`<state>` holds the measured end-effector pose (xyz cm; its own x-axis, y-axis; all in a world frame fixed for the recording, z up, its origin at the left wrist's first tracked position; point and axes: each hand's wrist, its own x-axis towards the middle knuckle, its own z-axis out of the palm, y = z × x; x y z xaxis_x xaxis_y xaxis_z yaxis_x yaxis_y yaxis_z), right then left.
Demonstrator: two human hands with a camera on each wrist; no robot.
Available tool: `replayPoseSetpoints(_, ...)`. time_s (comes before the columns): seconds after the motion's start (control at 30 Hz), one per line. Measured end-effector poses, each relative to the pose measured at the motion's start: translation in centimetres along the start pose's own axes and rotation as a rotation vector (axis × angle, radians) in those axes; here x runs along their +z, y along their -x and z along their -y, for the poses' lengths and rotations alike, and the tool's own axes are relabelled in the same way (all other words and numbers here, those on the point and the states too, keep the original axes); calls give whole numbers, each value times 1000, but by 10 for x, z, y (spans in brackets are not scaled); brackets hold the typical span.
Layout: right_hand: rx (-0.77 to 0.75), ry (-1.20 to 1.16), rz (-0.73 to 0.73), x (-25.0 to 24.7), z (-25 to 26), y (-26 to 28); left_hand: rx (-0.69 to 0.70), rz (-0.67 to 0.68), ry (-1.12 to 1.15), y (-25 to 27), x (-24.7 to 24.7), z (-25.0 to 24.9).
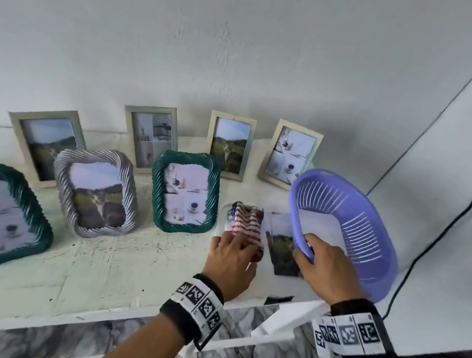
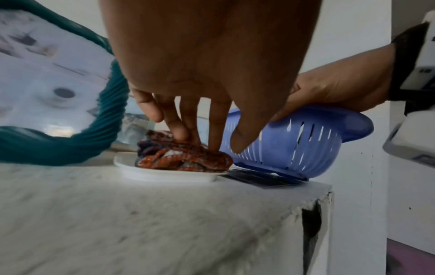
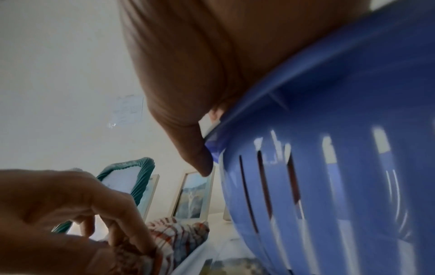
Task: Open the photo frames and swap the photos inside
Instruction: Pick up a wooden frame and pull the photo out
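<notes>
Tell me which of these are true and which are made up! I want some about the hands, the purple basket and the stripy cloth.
1. The right hand holds the rim of the purple basket. True.
2. The purple basket is full of photos. False: it is tipped up and looks empty; loose photos lie under it on the shelf.
3. The left hand touches the stripy cloth. True.
4. The stripy cloth lies on a white dish. True.
5. All the photo frames are lying flat. False: the frames, like the green frame, stand up.
</notes>
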<state>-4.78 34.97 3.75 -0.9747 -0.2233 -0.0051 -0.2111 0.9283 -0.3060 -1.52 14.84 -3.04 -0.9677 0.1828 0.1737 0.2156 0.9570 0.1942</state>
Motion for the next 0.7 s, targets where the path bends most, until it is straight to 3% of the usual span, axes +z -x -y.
replayPoseSetpoints(0.1,-31,-37,-34,-15,-11,-3,26,-49,26,-17,1,-15)
replayPoseSetpoints(0.23,-100,-52,-53,-34,-26,-6,125,25,2,-60,6,-42)
replayPoseSetpoints(0.4,-140,-94,-13,-47,-46,-11,-45,329,-31,-116,25,-51)
replayPoseSetpoints(0.5,-196,-136,-10,-53,-59,-12,-87,427,-56,-137,34,-48)
replayPoseSetpoints(0.7,-235,-189,5,-64,-74,-16,-15,389,-142,-137,44,-57)
